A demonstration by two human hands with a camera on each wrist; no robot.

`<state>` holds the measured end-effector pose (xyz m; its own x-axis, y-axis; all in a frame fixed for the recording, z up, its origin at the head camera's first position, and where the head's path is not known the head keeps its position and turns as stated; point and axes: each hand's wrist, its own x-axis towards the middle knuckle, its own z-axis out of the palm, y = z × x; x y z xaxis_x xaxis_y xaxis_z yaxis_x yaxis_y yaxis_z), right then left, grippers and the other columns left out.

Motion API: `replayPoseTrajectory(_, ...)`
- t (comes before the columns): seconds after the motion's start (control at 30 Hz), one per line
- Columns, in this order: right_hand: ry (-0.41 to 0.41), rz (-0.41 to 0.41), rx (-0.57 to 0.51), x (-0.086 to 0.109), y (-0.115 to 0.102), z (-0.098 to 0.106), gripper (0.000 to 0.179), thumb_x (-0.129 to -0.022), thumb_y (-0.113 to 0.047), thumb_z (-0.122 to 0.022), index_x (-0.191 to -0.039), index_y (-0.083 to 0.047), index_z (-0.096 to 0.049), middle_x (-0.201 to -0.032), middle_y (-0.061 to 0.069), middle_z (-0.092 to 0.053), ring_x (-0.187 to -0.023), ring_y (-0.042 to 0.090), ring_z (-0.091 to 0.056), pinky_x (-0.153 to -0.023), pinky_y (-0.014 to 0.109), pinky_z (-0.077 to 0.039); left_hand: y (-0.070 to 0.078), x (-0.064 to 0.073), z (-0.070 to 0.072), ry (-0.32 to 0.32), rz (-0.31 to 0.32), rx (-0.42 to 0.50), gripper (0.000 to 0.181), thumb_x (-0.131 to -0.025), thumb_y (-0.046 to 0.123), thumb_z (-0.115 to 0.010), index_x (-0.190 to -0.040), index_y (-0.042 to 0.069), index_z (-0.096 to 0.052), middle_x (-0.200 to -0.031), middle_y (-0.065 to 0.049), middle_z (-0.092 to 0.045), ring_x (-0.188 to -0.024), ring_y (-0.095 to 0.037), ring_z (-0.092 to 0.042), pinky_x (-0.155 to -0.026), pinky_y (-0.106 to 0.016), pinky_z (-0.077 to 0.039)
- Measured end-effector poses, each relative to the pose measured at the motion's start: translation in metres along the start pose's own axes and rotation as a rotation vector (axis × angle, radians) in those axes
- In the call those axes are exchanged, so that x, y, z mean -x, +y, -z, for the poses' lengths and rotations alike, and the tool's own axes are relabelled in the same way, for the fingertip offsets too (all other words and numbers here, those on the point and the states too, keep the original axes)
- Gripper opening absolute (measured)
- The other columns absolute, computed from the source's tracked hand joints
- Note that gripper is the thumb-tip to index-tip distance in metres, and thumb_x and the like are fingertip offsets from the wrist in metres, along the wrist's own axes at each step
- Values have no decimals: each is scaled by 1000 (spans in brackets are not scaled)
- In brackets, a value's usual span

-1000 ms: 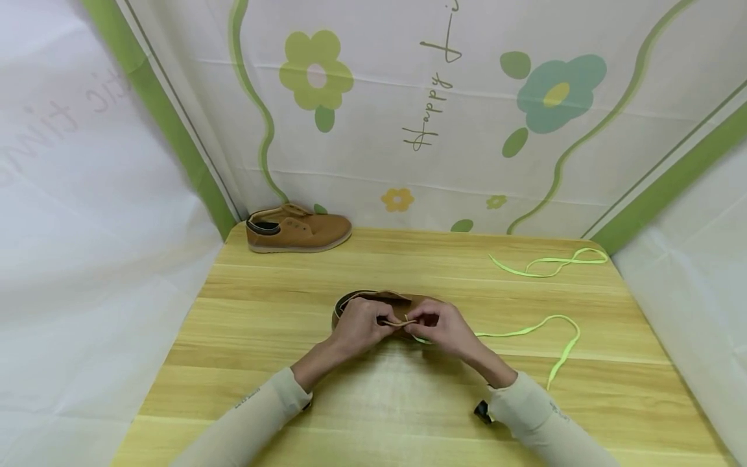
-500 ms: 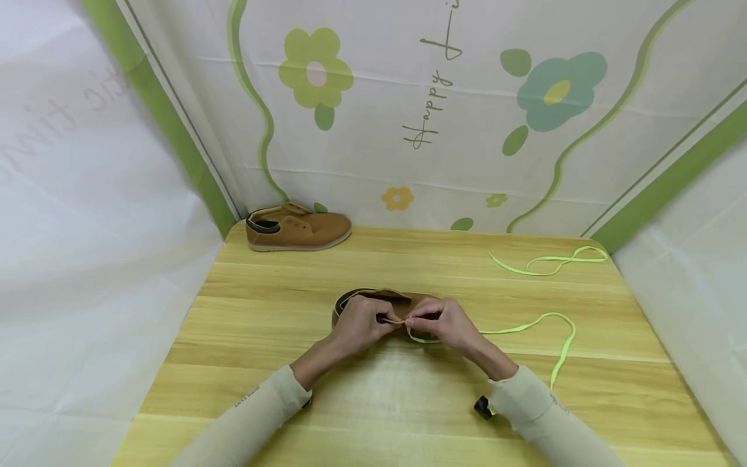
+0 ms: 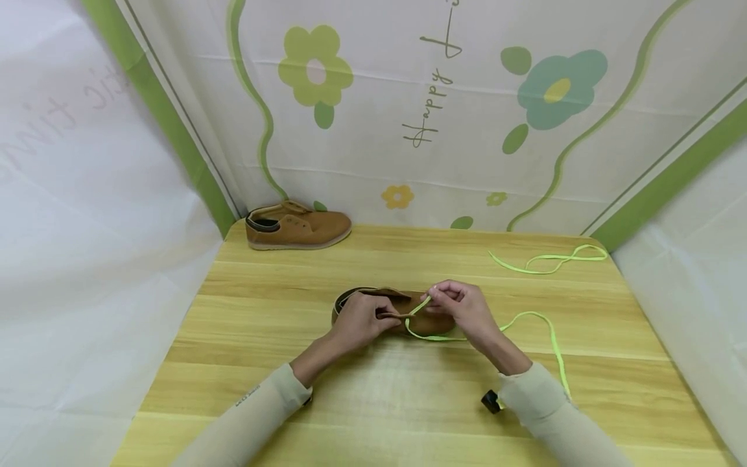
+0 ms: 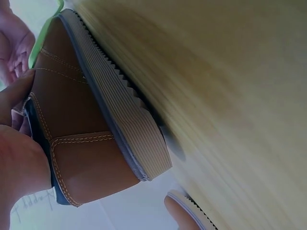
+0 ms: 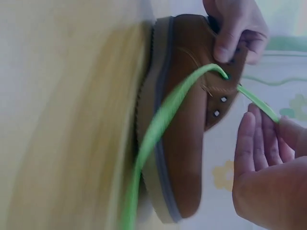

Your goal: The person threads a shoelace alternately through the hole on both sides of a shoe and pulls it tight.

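Observation:
A brown shoe (image 3: 436, 324) rests on its sole in the middle of the table, toe to the right. My left hand (image 3: 360, 321) pinches the near eyelet flap (image 5: 224, 98) between thumb and fingers. Through one eyelet of that flap runs a neon-green shoelace (image 5: 165, 115), plain in the right wrist view. Its short end is pinched between the thumb and forefinger of my right hand (image 3: 471, 314), just above the shoe's front. The lace's long part trails along the near side of the shoe and off to the right. In the left wrist view the shoe's heel (image 4: 91, 167) faces the camera.
A matching brown shoe (image 3: 303, 231) without a lace stands at the back left of the wooden table (image 3: 233, 305). Another green lace (image 3: 551, 263) lies loosely looped at the back right. White printed fabric walls (image 3: 362, 143) enclose the table on three sides.
My right hand has drawn the lace end out through the eyelet, moving up and to the right away from the flap. The left hand keeps its hold on the flap.

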<state>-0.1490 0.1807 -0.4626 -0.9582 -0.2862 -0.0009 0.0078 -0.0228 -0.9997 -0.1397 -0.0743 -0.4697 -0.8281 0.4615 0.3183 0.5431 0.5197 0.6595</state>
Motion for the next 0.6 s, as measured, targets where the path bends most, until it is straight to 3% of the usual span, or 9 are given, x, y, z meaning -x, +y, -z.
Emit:
replayPoseTrajectory(0.27, 119, 54, -112, 0, -14, 24, 18, -105, -11, -68, -107, 7, -69, -95, 6, -78, -84, 19, -78, -80, 32, -63, 0, 0, -1, -9, 23, -10, 9, -85, 16, -91, -87, 15, -82, -79, 4, -77, -57, 5, -51, -54, -18, -44)
replayPoseTrajectory(0.43, 162, 78, -172, 1, -23, 41, 12, -104, -9, -67, -105, 2, -71, -95, 5, -78, -83, 16, -78, -78, 30, -63, 0, 0, -1, -8, 27, -20, 8, -85, 17, -90, -87, 15, -83, -77, 4, -77, -53, 5, -45, -52, -18, -40)
replayPoseTrajectory(0.6, 187, 107, -242, 1, -34, 59, 13, -104, -6, -67, -106, 6, -71, -96, 7, -78, -87, 18, -78, -79, 30, -63, 0, 1, -1, -1, 21, -19, 8, -85, 16, -90, -87, 15, -82, -77, 4, -77, -52, 5, -42, -53, -18, -39)
